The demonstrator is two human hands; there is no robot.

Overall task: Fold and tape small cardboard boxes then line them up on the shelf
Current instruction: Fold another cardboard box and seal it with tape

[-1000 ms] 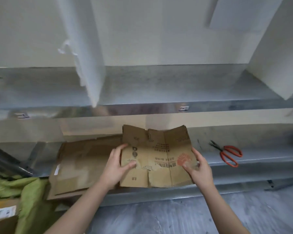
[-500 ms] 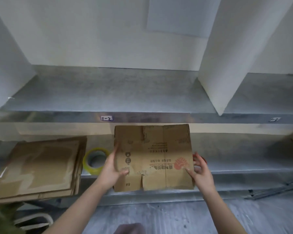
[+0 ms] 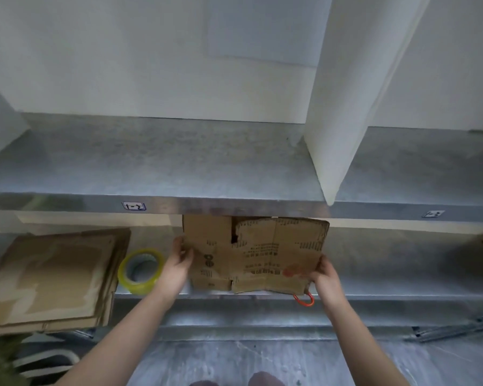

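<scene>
Flattened brown cardboard box [image 3: 262,254] with dark print, held upright by both hands over the lower grey metal shelf [image 3: 388,296].

The left hand [image 3: 177,267] grips the box's left edge, thumb on the printed face, and the right hand [image 3: 325,277] pinches its lower right corner. The box's top edge reaches the front lip of the upper metal shelf [image 3: 165,162], and its left panel seems to bend away from the rest, though blur makes that hard to judge. A roll of clear yellowish tape [image 3: 140,271] lies on the lower shelf just left of the left hand, beside a stack of flat brown cardboard sheets [image 3: 53,277]. An orange scissor handle [image 3: 304,299] shows under the box's right corner. A white upright divider panel [image 3: 340,107] stands on the upper shelf.
</scene>
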